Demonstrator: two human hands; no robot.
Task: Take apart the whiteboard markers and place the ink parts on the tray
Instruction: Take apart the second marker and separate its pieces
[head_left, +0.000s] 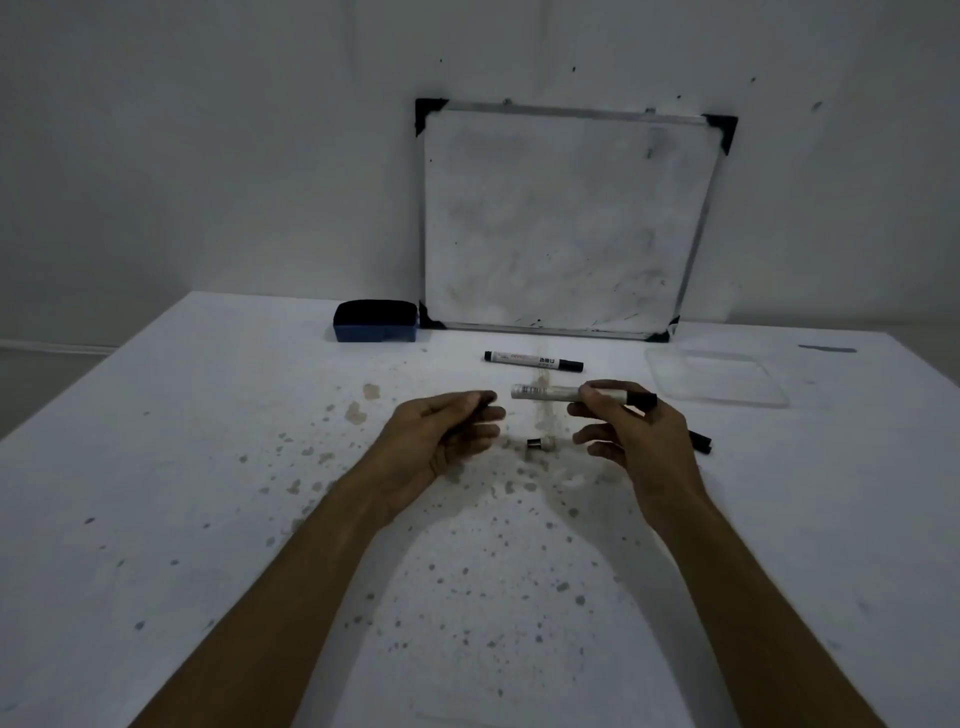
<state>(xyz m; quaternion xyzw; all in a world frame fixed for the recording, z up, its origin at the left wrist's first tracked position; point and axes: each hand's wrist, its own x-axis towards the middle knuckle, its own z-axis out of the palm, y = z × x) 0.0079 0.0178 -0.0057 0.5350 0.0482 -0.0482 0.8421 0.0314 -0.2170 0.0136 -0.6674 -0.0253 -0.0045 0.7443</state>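
The marker barrel (550, 392) lies level and crosswise, pinched near its capped end by the right hand (628, 426) fingers, open end aimed at the left hand (447, 431). Left fingers (485, 413) curl loosely, possibly around something small and dark; I cannot tell. The clear tray (719, 376) sits on the counter (208, 467) beyond the right fingers.

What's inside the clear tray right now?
Nothing visible inside the tray; the table shows through it. No ink part there yet. The right hand holds a marker.

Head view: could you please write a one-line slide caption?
Right hand holds an opened marker barrel above the stained table; the clear tray is empty.
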